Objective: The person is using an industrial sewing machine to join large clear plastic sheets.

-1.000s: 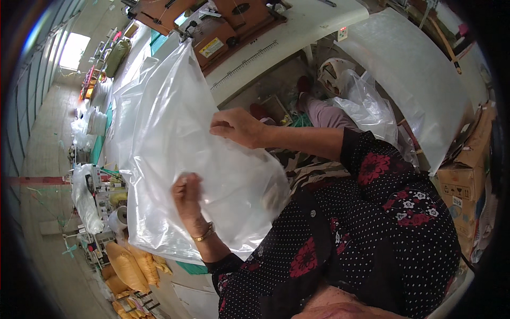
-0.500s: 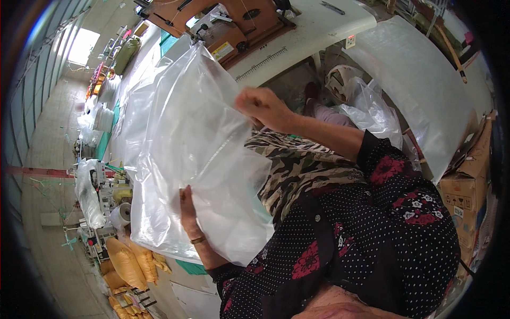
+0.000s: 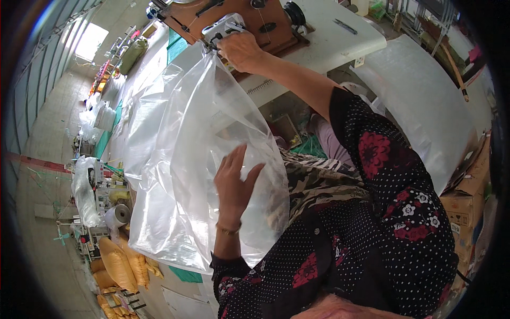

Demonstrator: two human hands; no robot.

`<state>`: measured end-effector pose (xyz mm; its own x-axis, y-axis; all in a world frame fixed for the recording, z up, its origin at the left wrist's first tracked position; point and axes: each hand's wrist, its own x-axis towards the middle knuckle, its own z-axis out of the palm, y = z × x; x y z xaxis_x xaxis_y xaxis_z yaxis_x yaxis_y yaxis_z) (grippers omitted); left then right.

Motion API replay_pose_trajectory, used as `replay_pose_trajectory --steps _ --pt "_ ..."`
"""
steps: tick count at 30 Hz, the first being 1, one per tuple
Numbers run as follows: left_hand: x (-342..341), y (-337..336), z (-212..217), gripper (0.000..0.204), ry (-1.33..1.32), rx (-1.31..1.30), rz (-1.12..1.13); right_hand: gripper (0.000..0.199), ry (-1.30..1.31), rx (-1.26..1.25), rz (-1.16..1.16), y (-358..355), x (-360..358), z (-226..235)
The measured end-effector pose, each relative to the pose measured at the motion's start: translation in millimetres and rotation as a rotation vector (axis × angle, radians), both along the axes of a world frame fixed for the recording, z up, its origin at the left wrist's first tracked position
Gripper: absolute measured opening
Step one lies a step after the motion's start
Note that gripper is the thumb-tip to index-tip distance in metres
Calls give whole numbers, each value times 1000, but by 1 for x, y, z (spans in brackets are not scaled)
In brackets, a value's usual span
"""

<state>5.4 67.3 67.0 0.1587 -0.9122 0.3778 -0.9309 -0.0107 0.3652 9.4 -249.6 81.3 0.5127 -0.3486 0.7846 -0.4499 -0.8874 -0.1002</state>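
A large clear plastic sheet [image 3: 180,138], perhaps a bag, spreads over the work surface and my lap, gathering to a narrow point at the brown sewing machine [image 3: 212,10]. At that point my right hand [image 3: 241,51] reaches to the machine's needle end, its fingers curled. What the fingertips grip is hidden there. Over the middle of the sheet my left hand [image 3: 234,183] is open, fingers stretched and thumb apart, holding nothing. Whether its palm touches the plastic is hard to tell.
The machine stands on a white table [image 3: 340,45], where a small pair of snips [image 3: 346,26] lies. More plastic sheeting [image 3: 419,101] hangs at the right, above a cardboard box [image 3: 467,199]. Yellow sacks [image 3: 123,263] and a white roll [image 3: 121,213] are at the lower left.
My right hand has moved up and away from my lap to the machine's needle end. My left hand has risen rightward across the sheet, and the sheet's near right edge has shifted.
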Motion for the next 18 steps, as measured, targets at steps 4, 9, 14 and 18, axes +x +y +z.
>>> replay_pose_trajectory --steps 4,9,14,18 --pt "4 -74 -12 69 -163 -162 111 9 112 60 -40 -4 26 8" --pt "14 -133 -38 49 5 -117 337 10 92 208 -35 -11 27 7" --pt "22 -138 -44 23 -2 -191 344 10 79 196 -16 -18 32 5" --pt "23 -137 -21 9 -174 -426 283 14 95 135 11 -36 30 3"
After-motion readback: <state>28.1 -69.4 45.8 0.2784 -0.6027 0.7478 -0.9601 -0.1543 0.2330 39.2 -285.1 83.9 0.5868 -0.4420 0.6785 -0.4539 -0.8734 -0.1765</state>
